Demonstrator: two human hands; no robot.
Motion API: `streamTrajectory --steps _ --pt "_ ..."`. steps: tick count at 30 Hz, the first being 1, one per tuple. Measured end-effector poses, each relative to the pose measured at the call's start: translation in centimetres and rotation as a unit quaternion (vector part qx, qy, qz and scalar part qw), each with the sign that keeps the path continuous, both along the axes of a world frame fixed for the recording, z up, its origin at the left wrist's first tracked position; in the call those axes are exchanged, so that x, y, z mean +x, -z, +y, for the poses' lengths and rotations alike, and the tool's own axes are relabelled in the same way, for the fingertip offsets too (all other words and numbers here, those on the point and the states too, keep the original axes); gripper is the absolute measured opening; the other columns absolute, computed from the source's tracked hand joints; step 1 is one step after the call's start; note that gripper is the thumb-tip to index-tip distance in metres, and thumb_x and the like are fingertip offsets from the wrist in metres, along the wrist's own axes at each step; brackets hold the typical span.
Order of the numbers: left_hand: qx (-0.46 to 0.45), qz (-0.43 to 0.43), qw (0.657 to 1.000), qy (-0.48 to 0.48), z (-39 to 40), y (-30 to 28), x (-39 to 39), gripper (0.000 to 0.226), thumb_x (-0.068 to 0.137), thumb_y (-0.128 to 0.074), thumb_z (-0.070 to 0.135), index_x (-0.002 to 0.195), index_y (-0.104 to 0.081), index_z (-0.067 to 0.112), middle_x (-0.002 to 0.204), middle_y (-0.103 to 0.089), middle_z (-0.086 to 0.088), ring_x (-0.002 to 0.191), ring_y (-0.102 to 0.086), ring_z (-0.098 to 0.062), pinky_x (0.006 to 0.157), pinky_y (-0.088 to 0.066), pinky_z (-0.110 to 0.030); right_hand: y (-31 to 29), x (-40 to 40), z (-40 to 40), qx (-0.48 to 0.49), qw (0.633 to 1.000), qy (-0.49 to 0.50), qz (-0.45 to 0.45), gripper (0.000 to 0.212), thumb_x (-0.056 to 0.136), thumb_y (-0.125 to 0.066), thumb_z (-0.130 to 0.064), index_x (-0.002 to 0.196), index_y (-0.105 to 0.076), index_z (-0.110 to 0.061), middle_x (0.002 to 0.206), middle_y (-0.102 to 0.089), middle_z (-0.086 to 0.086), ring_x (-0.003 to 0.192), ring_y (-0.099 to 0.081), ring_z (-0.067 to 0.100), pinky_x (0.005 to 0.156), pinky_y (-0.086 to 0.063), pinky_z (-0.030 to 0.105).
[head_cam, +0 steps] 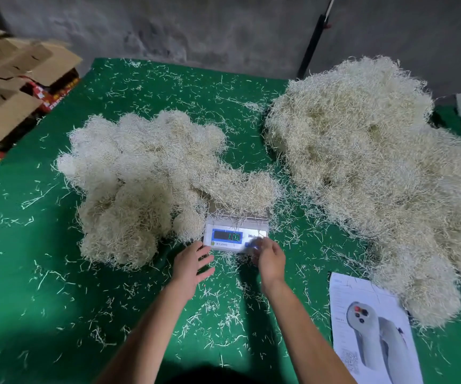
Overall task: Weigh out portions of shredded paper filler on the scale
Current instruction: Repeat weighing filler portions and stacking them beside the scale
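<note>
Here a green bench (pixel 57 286) carries everything, strewn with loose pale strands. Largest on it is the big heap of shredded paper (pixel 376 176), filling the right side from the far edge down toward the near corner. Left of centre lies a smaller mound of rounded clumps (pixel 140 176), and a tongue of it spills over the platform of the scale (pixel 236 231). The scale sits near the middle of the bench, its long axis running left to right and its lit display facing the person; the digits are too blurred to read. A printed sheet (pixel 373 328) lies at the near right. Both forearms reach forward. The left hand (pixel 193 261) hovers just before the scale's left corner, fingers spread and holding nothing. The right hand (pixel 269 259) is at the scale's right front corner, fingers blurred, so its grip cannot be told.
</note>
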State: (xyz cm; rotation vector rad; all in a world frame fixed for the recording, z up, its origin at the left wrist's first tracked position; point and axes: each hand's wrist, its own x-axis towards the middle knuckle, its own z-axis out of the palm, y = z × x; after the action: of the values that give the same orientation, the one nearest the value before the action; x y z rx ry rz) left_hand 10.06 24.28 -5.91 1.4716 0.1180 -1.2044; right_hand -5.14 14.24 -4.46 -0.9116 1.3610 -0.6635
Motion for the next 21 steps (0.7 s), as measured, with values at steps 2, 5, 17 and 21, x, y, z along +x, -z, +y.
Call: streamTrajectory --steps 2,5,17,21 --pt "0.002 0.001 1.000 -0.004 0.3 -0.1 -0.2 0.033 0.106 -0.049 0.033 0.132 -0.058 0.015 0.125 -0.069 -0.005 0.105 -0.071 -0.023 0.075 -0.062 -0.040 0.1 0.0 0.2 -0.001 1.000 -0.007 0.001 0.029 0.109 -0.042 -0.023 0.110 -0.067 -0.008 0.096 -0.077 0.010 0.093 -0.075 0.019 0.110 -0.045 0.048" --pt "0.001 -0.001 1.000 -0.003 0.5 -0.1 -0.3 0.033 0.105 -0.050 0.033 0.132 -0.058 0.016 0.123 -0.070 -0.004 0.104 -0.071 -0.023 0.075 -0.062 -0.040 0.2 0.0 0.4 -0.004 1.000 -0.013 -0.004 0.030 0.109 -0.042 -0.027 0.110 -0.067 -0.012 0.095 -0.077 0.006 0.097 -0.073 0.017 0.110 -0.045 0.048" --pt "-0.036 -0.151 0.988 -0.002 -3.9 -2.7 2.4 0.014 0.100 -0.057 0.020 0.112 -0.059 0.011 0.118 -0.064 -0.013 0.107 -0.069 -0.026 0.074 -0.062 -0.034 -1.6 1.1 -5.9 -0.074 0.996 0.029 0.034 0.019 0.105 -0.052 -0.025 0.120 -0.057 -0.015 0.107 -0.068 0.004 0.091 -0.070 0.019 0.067 -0.062 0.027" --pt "-0.020 -0.275 0.960 0.041 -8.4 -4.4 3.8 0.043 0.098 -0.061 0.034 0.130 -0.045 0.011 0.121 -0.051 -0.007 0.104 -0.064 -0.020 0.077 -0.064 -0.041 -3.0 3.4 -10.5 -0.159 0.980 0.008 0.116 0.048 0.101 -0.061 -0.028 0.142 -0.046 -0.010 0.139 -0.054 0.003 0.117 -0.057 0.016 0.106 -0.047 0.036"
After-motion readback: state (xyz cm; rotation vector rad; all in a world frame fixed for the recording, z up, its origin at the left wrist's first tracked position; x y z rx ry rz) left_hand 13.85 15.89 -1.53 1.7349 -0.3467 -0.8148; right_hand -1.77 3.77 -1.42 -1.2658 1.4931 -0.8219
